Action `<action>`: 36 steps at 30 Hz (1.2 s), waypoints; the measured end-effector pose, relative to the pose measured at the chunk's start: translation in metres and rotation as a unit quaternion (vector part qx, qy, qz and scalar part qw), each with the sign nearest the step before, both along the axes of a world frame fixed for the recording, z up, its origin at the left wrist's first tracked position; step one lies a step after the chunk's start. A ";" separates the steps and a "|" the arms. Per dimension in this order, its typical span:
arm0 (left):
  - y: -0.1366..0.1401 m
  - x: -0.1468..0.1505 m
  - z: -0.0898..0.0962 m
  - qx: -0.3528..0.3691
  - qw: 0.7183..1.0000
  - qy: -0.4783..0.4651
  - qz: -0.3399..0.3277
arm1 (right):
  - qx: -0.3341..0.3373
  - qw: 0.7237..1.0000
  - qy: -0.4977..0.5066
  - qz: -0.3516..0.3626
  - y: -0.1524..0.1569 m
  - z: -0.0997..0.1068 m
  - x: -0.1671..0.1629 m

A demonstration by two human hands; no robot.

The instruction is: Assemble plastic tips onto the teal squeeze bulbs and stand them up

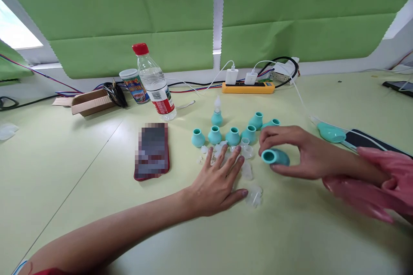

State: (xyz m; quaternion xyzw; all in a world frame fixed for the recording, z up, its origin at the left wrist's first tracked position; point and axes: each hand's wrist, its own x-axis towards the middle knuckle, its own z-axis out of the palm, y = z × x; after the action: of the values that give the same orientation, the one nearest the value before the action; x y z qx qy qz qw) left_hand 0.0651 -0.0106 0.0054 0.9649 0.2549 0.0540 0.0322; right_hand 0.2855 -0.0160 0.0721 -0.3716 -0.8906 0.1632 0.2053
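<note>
My left hand lies palm down with its fingers spread over several clear plastic pieces on the table. My right hand grips a teal bulb-shaped piece, thumb below and fingers above, its round opening turned towards me. Several like teal bulbs stand with their openings up just beyond my left fingertips. Behind them one teal bulb carries a clear pointed tip. More small clear bits are partly hidden under my left fingers.
A phone lies left of my left hand. Behind it stand a water bottle and a printed can, beside an open cardboard box. An orange power strip sits by the wall. At right lies another teal piece with a white cable.
</note>
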 end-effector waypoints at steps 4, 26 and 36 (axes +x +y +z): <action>-0.003 0.000 -0.002 -0.007 1.000 -0.012 0.010 | 0.029 0.992 -0.086 -0.093 0.019 -0.003 0.020; -0.008 -0.025 -0.007 -0.011 0.992 -0.054 0.109 | 0.124 0.978 -0.100 -0.137 -0.032 -0.087 -0.044; 0.000 -0.024 -0.004 -0.045 0.990 -0.105 0.087 | 0.159 0.985 0.000 -0.072 -0.006 -0.080 -0.061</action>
State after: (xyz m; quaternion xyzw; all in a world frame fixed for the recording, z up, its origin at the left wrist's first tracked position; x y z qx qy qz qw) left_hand 0.0412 -0.0108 0.0018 0.9257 0.3349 0.1461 0.0973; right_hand 0.2248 -0.0224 -0.0079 -0.3970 -0.8762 0.0040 0.2731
